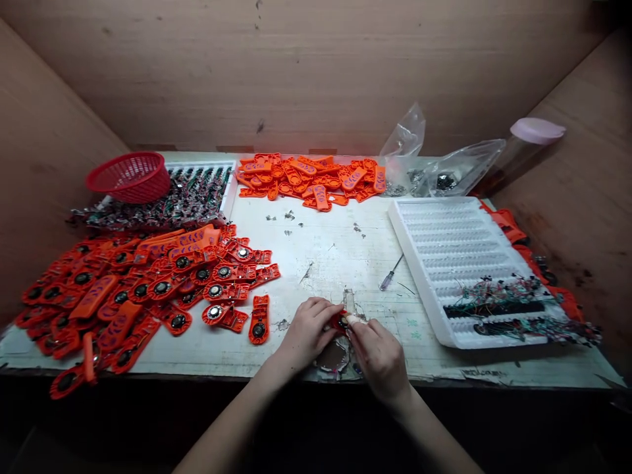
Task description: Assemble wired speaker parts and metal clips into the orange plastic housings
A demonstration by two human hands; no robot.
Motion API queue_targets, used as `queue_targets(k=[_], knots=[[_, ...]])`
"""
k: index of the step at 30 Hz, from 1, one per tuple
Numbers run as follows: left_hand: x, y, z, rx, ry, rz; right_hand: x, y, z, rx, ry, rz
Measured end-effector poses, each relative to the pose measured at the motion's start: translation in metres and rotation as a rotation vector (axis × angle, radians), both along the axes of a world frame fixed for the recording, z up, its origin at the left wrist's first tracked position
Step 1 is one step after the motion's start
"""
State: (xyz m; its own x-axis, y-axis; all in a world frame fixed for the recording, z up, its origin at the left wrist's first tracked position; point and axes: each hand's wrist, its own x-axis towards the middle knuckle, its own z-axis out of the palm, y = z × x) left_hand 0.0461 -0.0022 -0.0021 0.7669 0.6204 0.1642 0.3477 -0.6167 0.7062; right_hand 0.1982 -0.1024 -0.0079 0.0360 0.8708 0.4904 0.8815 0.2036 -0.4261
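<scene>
Near the front edge of the worktable point(316, 263), my left hand point(309, 332) is closed around a small orange plastic housing point(340, 321), mostly hidden by the fingers. My right hand point(380, 355) meets it from the other side, its thumb and fingers pinched together at the housing. Something pale shows at the right fingertips, too small to name. Just below the hands is a round hole point(332, 355) with a ragged rim in the table surface. One orange housing with a round black part point(259, 320) lies to the left of my left hand.
A large heap of orange housings point(162, 286) covers the left, beside a red basket point(129, 178) on wired parts. More orange shells point(311, 176) lie at the back. On the right are a white foam tray point(439, 243) with wired boards, a screwdriver point(388, 280), plastic bags point(444, 174) and a lidded jar point(530, 141).
</scene>
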Motion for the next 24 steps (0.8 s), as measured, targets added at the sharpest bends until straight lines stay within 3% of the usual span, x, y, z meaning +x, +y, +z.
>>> queue_targets(k=[4,10,13,18,24], knots=[[0.000,-0.011,-0.001,-0.001,-0.012,0.048,-0.007,-0.006,0.001,0.040,-0.167,-0.012],[0.003,-0.004,0.007,0.009,0.000,-0.058,-0.016,-0.014,-0.003,0.044,0.023,-0.108],[0.005,0.001,0.010,-0.003,0.020,-0.088,-0.010,-0.009,-0.006,0.024,0.094,-0.066],[-0.002,-0.007,0.005,-0.025,-0.051,0.071,0.009,0.006,0.002,-0.057,0.228,0.147],[0.001,-0.015,0.004,-0.083,-0.081,0.137,-0.001,-0.006,0.007,-0.179,0.462,0.005]])
